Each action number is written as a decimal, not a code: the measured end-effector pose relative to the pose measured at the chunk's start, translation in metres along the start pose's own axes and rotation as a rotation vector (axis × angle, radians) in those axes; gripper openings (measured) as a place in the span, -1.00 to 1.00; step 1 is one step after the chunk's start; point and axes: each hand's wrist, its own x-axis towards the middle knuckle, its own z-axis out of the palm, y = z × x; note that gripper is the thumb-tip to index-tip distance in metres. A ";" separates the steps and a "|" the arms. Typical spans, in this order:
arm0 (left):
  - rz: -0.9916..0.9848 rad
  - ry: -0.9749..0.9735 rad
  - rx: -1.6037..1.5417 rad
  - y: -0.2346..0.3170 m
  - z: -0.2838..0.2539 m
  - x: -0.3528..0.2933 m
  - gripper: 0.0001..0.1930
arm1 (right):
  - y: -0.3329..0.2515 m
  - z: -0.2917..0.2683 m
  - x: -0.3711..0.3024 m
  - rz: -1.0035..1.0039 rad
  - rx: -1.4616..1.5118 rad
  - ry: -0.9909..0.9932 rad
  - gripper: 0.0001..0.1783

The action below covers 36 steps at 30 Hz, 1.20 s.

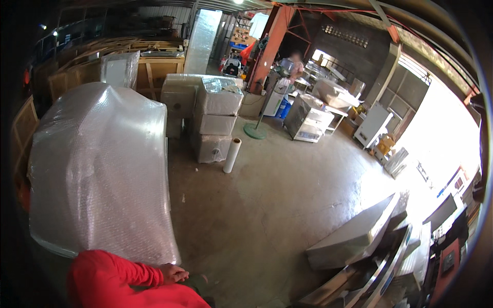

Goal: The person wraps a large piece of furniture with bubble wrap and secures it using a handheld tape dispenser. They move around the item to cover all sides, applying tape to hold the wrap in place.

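Note:
My left arm, in a red sleeve (pixel 115 269), bends across the lower left of the head view. At its end, my left hand (pixel 174 273) has its fingers curled together, and what is in them, if anything, is hidden. It is close to the lower right corner of a large, bulky load under bubble wrap (pixel 102 169); whether the two touch, I cannot tell. This clear, shiny sheet drapes over the load with a peak at the top. My right hand is out of sight.
Wrapped cartons (pixel 218 105) are stacked beyond the load, with a white upright film roll (pixel 232 155) beside them. A green-based stand (pixel 255 131) rises from the concrete floor (pixel 257 205). Long wrapped panels (pixel 354 236) lie at right. A person (pixel 292 69) is at the back.

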 end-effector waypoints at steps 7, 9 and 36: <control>-0.041 0.244 -0.494 -0.019 0.058 0.145 -0.38 | -0.077 -0.076 0.232 -0.307 -0.104 0.093 0.03; 0.019 0.224 -0.520 -0.063 0.076 0.216 -0.38 | -0.090 -0.063 0.275 -0.350 -0.089 0.134 0.02; -0.817 0.896 -1.104 -0.055 -0.269 0.554 -0.41 | -0.831 0.004 0.824 -1.223 0.194 -0.253 0.14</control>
